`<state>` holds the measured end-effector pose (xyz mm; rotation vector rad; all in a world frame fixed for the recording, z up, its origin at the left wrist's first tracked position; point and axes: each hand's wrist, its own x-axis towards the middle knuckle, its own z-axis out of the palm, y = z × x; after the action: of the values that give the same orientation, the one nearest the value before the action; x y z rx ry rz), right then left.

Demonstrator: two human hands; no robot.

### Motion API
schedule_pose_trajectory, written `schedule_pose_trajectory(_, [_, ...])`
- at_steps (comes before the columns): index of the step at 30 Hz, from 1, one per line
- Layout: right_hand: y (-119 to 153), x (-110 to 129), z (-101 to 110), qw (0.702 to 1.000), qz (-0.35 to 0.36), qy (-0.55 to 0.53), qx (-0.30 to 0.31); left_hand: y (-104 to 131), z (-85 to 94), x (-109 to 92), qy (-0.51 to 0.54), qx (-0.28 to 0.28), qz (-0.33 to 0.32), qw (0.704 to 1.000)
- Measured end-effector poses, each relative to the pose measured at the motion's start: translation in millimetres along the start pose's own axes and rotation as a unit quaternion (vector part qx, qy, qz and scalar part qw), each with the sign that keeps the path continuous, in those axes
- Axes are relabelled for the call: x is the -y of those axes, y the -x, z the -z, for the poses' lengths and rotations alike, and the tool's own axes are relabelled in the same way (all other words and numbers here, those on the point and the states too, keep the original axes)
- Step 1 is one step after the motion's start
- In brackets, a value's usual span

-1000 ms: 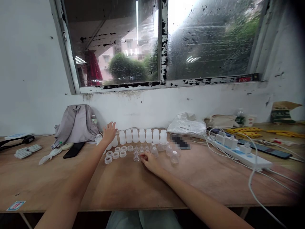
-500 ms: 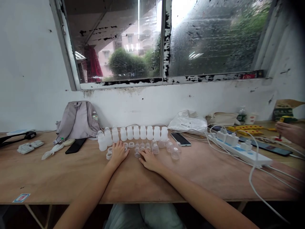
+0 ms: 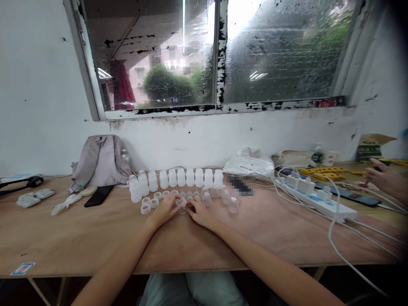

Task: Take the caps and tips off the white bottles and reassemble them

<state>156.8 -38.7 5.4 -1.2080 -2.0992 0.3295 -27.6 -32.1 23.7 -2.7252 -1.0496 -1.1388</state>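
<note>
white bottles (image 3: 190,177) lined up near the tabletop's (image 3: 223,250) back edge. my left hand (image 3: 167,208) pinches a translucent ring (image 3: 180,202) by clear teats (image 3: 189,195), in front of that row; my right hand (image 3: 200,211) curls at the teats, can't tell if gripping. loose rings (image 3: 145,208) toward left edge, clear caps (image 3: 233,206) toward right edge.

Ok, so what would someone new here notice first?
Probably the row of white bottles along the back of the table, with the left hand and right hand close together in front, by the clear teats. Above, the worn window looms large. Off to the right, the white power strip trails cables.
</note>
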Motion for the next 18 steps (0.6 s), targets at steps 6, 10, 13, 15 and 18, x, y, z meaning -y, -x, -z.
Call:
schedule_pose_trajectory(6, [-2.4,-1.3,-0.5,1.0,-0.015,-0.003,0.002,0.8,-7.5,-1.9,-0.019,0.044,-0.007,0.999])
schedule_pose_trajectory(10, [-2.0,-2.1,-0.9,1.0,-0.01,-0.015,-0.003,1.3,-8.7,1.2,-0.016,0.038,0.013,0.999])
schedule_pose_trajectory(13, [-1.2,-2.1,-0.7,1.0,-0.004,-0.021,-0.008,1.4,-9.6,2.3,-0.007,0.047,0.029,0.998])
schedule_pose_trajectory(15, [-0.7,-1.5,0.0,1.0,-0.004,-0.023,-0.008,1.3,-9.8,1.9,0.001,0.057,0.039,0.998])
schedule_pose_trajectory(18, [-0.3,0.4,1.7,1.0,-0.007,-0.023,-0.004,0.8,-8.6,-0.7,0.008,0.066,0.052,0.996])
